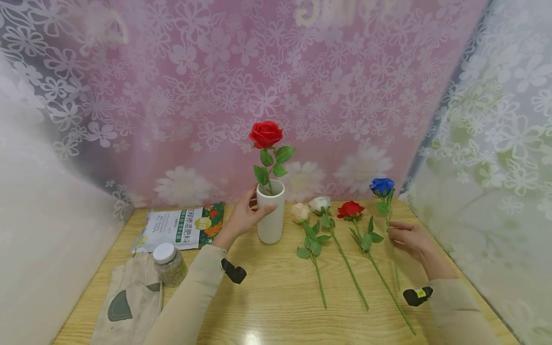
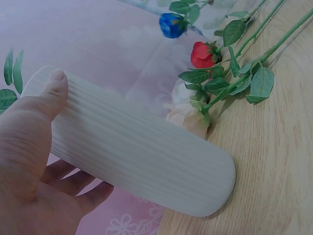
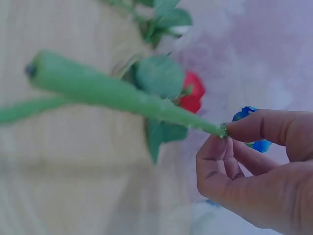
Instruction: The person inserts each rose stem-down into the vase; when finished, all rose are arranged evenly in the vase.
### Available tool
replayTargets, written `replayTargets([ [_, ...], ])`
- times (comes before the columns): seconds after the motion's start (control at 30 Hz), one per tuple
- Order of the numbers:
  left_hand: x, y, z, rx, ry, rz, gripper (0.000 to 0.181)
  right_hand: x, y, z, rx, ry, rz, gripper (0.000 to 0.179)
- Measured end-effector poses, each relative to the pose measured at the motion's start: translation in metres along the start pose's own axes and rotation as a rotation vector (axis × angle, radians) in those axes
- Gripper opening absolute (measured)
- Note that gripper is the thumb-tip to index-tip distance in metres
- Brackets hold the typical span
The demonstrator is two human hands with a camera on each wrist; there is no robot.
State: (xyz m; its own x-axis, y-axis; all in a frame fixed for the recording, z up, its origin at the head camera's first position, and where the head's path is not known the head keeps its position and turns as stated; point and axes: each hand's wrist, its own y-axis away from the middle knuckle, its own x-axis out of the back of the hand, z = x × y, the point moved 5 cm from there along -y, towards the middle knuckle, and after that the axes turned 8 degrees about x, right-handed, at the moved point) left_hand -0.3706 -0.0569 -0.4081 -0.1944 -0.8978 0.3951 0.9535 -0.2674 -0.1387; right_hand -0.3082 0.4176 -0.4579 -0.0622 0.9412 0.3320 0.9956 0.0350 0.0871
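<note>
Upright on the wooden table stands a white ribbed vase (image 1: 270, 218) with one red rose (image 1: 266, 134) in it. My left hand (image 1: 245, 214) grips the vase near its top, thumb across the front, as the left wrist view also shows. At the right, my right hand (image 1: 409, 241) pinches the green stem (image 3: 122, 98) of a blue rose (image 1: 382, 186) between thumb and fingers. The blue bloom points up and the stem end is toward the right wrist camera. Beside it lie a second red rose (image 1: 350, 210), a white rose (image 1: 320, 204) and a cream rose (image 1: 300, 212).
On the left are a fertilizer bag (image 1: 174, 229), a clear jar (image 1: 171, 269) with a white lid, and beige work gloves (image 1: 129, 299). A pink flowered curtain (image 1: 207, 96) hangs behind the table (image 1: 267, 297).
</note>
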Motion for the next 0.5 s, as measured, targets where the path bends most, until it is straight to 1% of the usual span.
replayTargets([
  [0.17,0.0,0.001,0.002,-0.013,0.017,-0.003,0.087,-0.011,-0.001,-0.024,0.024,-0.089,-0.058,0.069],
  [0.27,0.0,0.002,0.003,-0.022,0.022,-0.003,0.088,-0.018,-0.002,-0.038,0.049,-0.11,-0.081,0.071],
  [0.5,0.0,0.002,0.004,-0.004,0.014,-0.002,0.087,-0.038,-0.004,-0.076,0.141,-0.16,-0.086,0.074],
])
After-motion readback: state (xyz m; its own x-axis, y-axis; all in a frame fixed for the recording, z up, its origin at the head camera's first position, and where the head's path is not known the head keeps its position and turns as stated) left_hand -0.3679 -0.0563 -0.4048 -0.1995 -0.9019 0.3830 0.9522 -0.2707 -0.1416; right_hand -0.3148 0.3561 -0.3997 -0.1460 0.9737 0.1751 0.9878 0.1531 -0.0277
